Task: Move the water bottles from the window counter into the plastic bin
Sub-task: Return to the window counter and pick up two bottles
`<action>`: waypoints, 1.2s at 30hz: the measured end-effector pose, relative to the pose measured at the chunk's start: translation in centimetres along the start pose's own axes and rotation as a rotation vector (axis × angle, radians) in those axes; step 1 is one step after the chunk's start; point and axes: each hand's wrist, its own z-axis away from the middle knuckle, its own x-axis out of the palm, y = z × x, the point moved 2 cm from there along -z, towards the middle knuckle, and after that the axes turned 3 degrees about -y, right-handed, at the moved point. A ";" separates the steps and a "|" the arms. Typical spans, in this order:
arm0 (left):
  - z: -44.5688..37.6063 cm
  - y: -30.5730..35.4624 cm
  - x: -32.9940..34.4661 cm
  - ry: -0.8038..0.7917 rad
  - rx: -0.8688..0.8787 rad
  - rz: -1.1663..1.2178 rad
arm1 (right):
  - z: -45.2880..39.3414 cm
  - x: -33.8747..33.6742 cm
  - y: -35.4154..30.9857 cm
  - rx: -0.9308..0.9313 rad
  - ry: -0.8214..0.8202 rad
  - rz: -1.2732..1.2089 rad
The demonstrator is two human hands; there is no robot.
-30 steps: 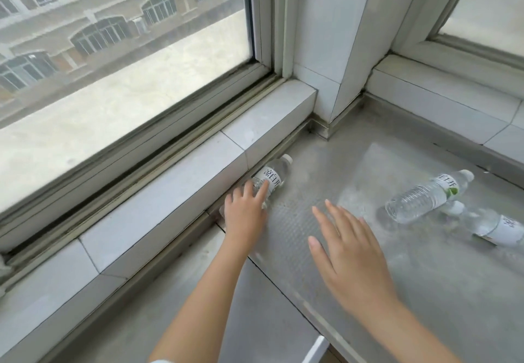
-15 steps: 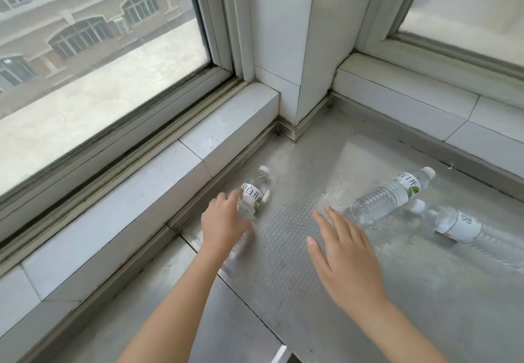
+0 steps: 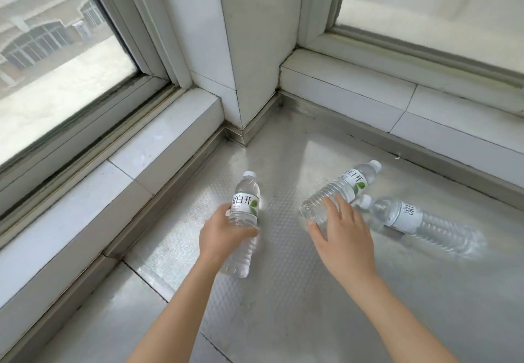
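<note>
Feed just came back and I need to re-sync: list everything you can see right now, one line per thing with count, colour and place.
water bottles: 3, clear with white labels; left bottle gripped in the left hand, middle bottle under the right hand, right bottle lying on the counter
counter: 1, grey textured metal, below the windows
window sills: 2, white tile, left and right of the corner
windows: 2, grey frames, behind the sills
plastic bin: not in view
left hand: holds the left bottle
right hand: fingers curl over the middle bottle
</note>
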 end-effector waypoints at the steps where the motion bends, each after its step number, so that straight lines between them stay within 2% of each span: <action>1: 0.1 0.5 0.3 -0.010 0.004 0.059 | -0.8 0.1 0.6 0.027 0.000 0.009; 5: 0.4 3.0 1.2 -0.015 0.038 0.247 | -3.9 1.1 2.1 0.107 -0.040 -0.011; 11: 0.2 5.1 1.3 -0.020 0.066 0.313 | -6.2 3.3 2.7 0.171 -0.267 -0.194; 15: 0.2 5.0 1.2 -0.014 0.046 0.321 | -6.6 3.0 2.7 0.101 -0.256 -0.187; 17: 0.2 4.8 1.2 -0.011 0.037 0.325 | -6.2 3.1 3.0 0.010 -0.244 -0.135; 21: 0.2 4.2 1.4 -0.016 0.026 0.352 | -4.6 3.9 2.9 -0.138 -0.065 -0.172; 23: 0.3 4.1 1.4 -0.015 0.035 0.353 | -4.8 4.1 2.8 -0.026 0.014 -0.266; 27: 0.4 3.8 1.2 -0.018 0.050 0.378 | -5.7 4.3 2.8 0.148 -0.116 -0.289; 31: 0.7 3.4 0.9 -0.023 0.064 0.424 | -6.6 4.0 3.2 0.233 -0.169 -0.306; 36: 1.3 2.6 0.3 -0.023 0.078 0.481 | -6.9 3.6 3.7 0.316 -0.222 -0.579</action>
